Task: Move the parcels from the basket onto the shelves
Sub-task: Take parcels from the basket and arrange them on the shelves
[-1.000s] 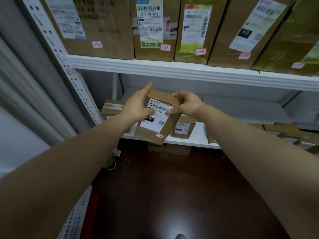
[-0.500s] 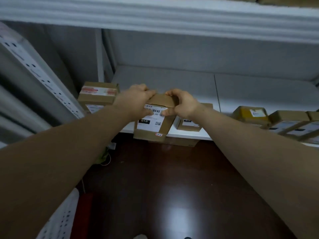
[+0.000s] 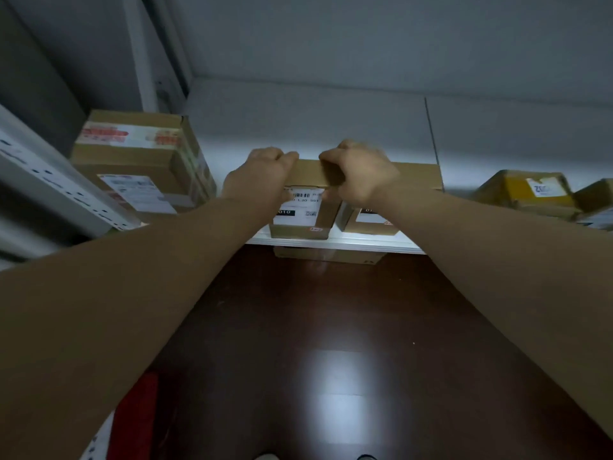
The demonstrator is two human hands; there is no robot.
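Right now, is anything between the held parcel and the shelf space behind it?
Nothing visible. The left hand and right hand grip the parcel at the front of the shelf; behind it the shelf looks bare. A neighbouring box sits close on its right, not behind.

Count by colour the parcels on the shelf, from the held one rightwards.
Brown: 3 (held parcel, its neighbour, one cut by the picture edge)
Yellow: 1 (yellow parcel)
Total: 4

hands=2: left hand [image 3: 262, 175], right hand [image 3: 361, 174] | brown parcels on shelf [image 3: 365, 244]=5: stacked pair [image 3: 132, 154] left, labelled parcel [image 3: 300, 227] and neighbour parcel [image 3: 368, 227] centre, edge parcel [image 3: 597, 197] far right | yellow parcel [image 3: 517, 190]=1 | box under shelf [image 3: 331, 255]=1
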